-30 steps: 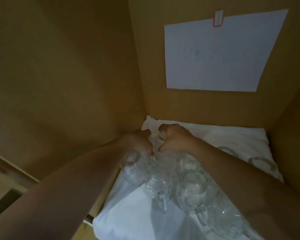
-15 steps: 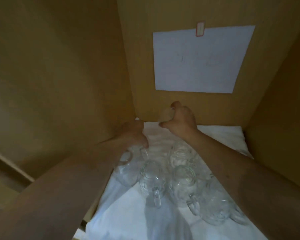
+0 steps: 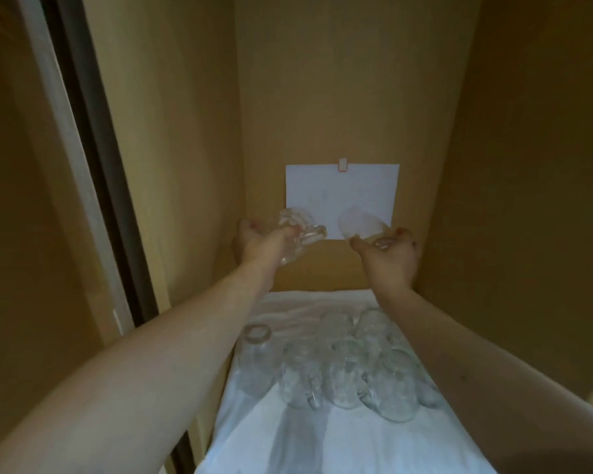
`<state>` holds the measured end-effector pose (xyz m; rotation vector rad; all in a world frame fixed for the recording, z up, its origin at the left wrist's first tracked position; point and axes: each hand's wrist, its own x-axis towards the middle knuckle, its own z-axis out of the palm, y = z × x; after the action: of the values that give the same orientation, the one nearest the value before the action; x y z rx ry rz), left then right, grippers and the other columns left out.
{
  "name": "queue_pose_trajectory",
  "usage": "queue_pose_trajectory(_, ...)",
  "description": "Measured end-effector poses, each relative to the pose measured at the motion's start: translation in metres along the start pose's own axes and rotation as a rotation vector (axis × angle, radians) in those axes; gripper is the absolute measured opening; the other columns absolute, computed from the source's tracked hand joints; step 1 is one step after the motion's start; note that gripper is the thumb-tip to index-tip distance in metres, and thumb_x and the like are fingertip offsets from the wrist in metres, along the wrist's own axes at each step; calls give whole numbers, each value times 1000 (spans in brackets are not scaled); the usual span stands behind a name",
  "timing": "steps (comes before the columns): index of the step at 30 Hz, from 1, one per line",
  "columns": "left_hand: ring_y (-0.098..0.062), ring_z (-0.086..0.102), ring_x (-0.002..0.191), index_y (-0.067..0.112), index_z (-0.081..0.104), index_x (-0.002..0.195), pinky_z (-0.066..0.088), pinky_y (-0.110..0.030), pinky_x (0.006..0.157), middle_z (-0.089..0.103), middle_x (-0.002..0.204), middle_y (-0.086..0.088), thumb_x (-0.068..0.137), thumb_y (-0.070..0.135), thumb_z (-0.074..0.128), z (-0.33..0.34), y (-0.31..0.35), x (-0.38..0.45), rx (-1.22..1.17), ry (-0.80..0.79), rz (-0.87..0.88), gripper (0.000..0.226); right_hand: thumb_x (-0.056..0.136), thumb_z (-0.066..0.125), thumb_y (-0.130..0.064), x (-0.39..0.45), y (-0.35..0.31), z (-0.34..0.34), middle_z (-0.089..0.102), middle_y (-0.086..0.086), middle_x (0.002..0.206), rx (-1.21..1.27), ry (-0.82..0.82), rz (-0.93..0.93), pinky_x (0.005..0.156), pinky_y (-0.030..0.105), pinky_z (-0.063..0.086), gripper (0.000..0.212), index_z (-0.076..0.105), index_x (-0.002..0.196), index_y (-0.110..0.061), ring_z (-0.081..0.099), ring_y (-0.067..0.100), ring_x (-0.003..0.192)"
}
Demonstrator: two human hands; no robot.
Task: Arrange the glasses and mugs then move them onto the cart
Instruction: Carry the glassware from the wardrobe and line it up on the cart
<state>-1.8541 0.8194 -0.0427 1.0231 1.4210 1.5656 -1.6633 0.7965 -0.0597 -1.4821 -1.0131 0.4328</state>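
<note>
Inside a tall wooden cupboard, a person reaches both bare arms forward and up. The left hand (image 3: 259, 239) grips a clear glass mug (image 3: 296, 230), tipped on its side in the air. The right hand (image 3: 390, 254) holds a stemmed glass (image 3: 360, 225), fingers curled round its base, bowl tilted toward the left. Both pieces hang well above the shelf, in front of a white sheet of paper (image 3: 342, 189) clipped to the back wall.

1 second ago both hands were down among the glassware near the back left corner of the shelf; half a second ago the right hand was rising. Now 2 pieces are lifted clear, which suggests they are being taken out for the cart, though no cart is in view.

Below, a cluster of mugs and glasses (image 3: 342, 367) stands close together on a white cloth (image 3: 288, 439) covering the shelf, toward its middle, so most of the moving remains to be done.
</note>
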Motion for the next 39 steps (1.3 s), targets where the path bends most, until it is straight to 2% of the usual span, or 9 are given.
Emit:
queue_pose_trajectory(5, -29, 71, 98, 15, 53, 130, 60, -44, 86, 70, 116, -10, 53, 33, 97, -15, 20, -41, -288, -223, -210, 91, 77, 82, -36, -51, -16, -47, 37, 10, 137, -2, 74, -17, 85, 32, 44, 78, 44, 142, -16, 50, 24, 104)
queue_pose_trajectory(8, -26, 74, 90, 11, 64, 123, 61, -37, 76, 75, 105, -10, 68, 23, 92, -19, 27, -63, -381, -381, -230, 63, 72, 82, -30, -77, -20, -71, 41, 4, 132, 9, 115, -50, 93, 46, 52, 83, 36, 140, -24, 51, 23, 107)
queue_pose_trajectory(12, -28, 70, 108, 13, 68, 114, 54, -41, 102, 75, 111, -13, 82, 18, 81, -23, 34, -99, -520, -583, -298, 35, 66, 81, -32, -106, -30, -97, 51, -3, 122, 25, 201, -60, 90, 46, 55, 84, 35, 137, -29, 54, 21, 112)
queue_pose_trajectory(15, -31, 68, 112, 12, 65, 118, 55, -41, 100, 72, 117, -16, 80, 18, 82, -24, 38, -119, -572, -615, -322, 42, 69, 83, -35, -119, -37, -116, 51, -5, 124, -5, 277, -96, 86, 31, 47, 83, 37, 138, -29, 52, 17, 112)
queue_pose_trajectory(21, -25, 66, 92, 18, 66, 117, 47, -32, 70, 75, 105, -10, 76, 35, 82, -13, 36, -157, -488, -627, -318, 48, 66, 82, -53, -140, -32, -147, 53, -13, 114, -72, 358, -135, 97, 43, 49, 81, 36, 130, -38, 53, 14, 107)
queue_pose_trajectory(29, -38, 65, 108, 11, 56, 128, 57, -48, 92, 66, 120, -22, 62, 25, 90, 36, 24, -218, -608, -717, -433, 76, 68, 84, -45, -150, -9, -232, 60, -5, 126, -105, 472, -132, 94, 36, 50, 90, 34, 141, -35, 59, 16, 109)
queue_pose_trajectory(33, -38, 66, 105, 9, 57, 132, 60, -47, 83, 66, 123, -21, 66, 29, 89, 72, 16, -265, -570, -856, -430, 76, 70, 88, -40, -151, 14, -290, 52, -1, 132, -155, 527, -121, 96, 37, 50, 96, 34, 148, -24, 55, 14, 115)
queue_pose_trajectory(37, -33, 70, 102, 14, 59, 134, 59, -43, 75, 70, 123, -15, 48, 44, 99, 111, 10, -316, -541, -942, -450, 100, 67, 90, -37, -158, 40, -343, 47, 3, 132, -212, 533, -51, 98, 40, 51, 102, 33, 149, -19, 53, 17, 113)
queue_pose_trajectory(39, -31, 69, 99, 14, 62, 131, 59, -42, 78, 72, 117, -13, 59, 41, 91, 129, 8, -345, -528, -974, -445, 83, 66, 92, -37, -162, 52, -373, 46, 6, 133, -224, 541, -27, 99, 38, 49, 106, 32, 151, -18, 54, 19, 114)
